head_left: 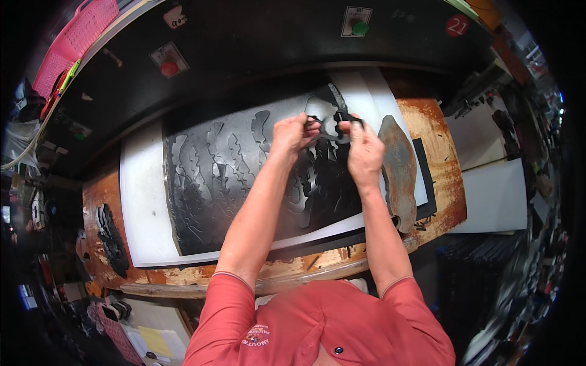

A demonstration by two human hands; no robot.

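Both my hands are raised over the far right part of a black sheet cut through with several long wavy outlines. My left hand is closed in a pinch on the left end of a dark, thin cut piece. Opposite it, my right hand has its thumb and fingers pressed round the same piece's right side. The piece looks bent between my hands; its exact shape is hard to make out. Right of my right hand lies a long, wavy-edged, rusty grey metal plate. Beneath the sheet is a white board.
A black machine beam with a red button and a green button spans the far side. Stacked black cut pieces lie on the worn wooden table at left. A pink basket sits upper left.
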